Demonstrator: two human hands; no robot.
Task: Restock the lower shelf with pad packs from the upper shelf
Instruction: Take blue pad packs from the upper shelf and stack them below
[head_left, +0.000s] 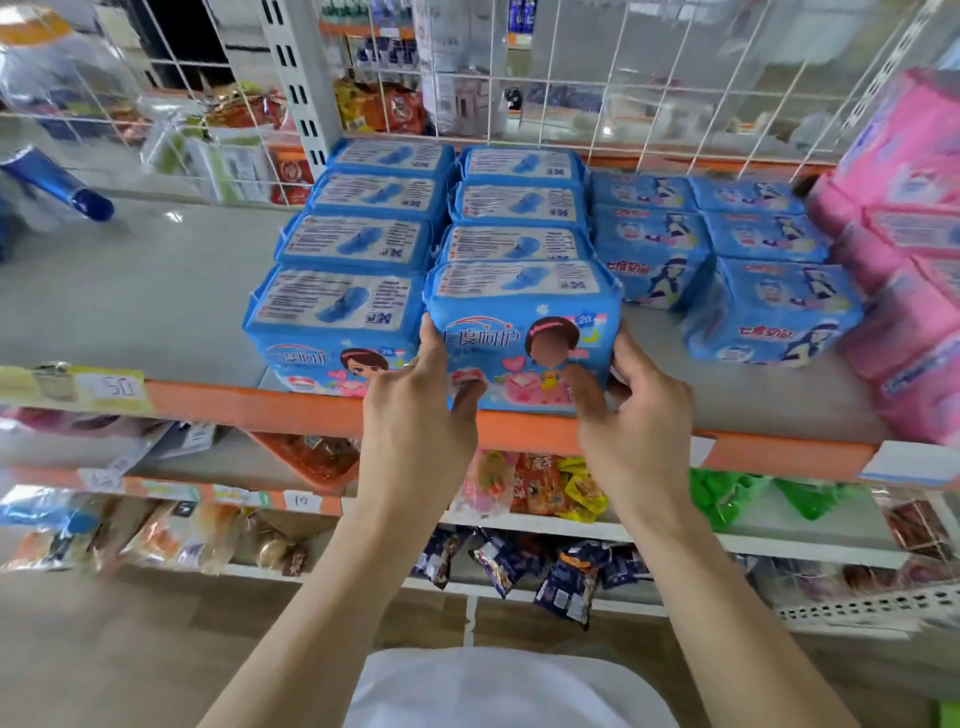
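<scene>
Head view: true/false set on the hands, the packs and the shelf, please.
1. The left hand and right hand both grip the front blue pack. True.
2. The pink packs sit left of the blue ones. False: they are at the right end.
3. Matching packs stand in a row behind the gripped one. True.
4. The shelf has a green front edge. False: it is orange.
5. A solid board backs the shelf. False: a white wire grid does.
</scene>
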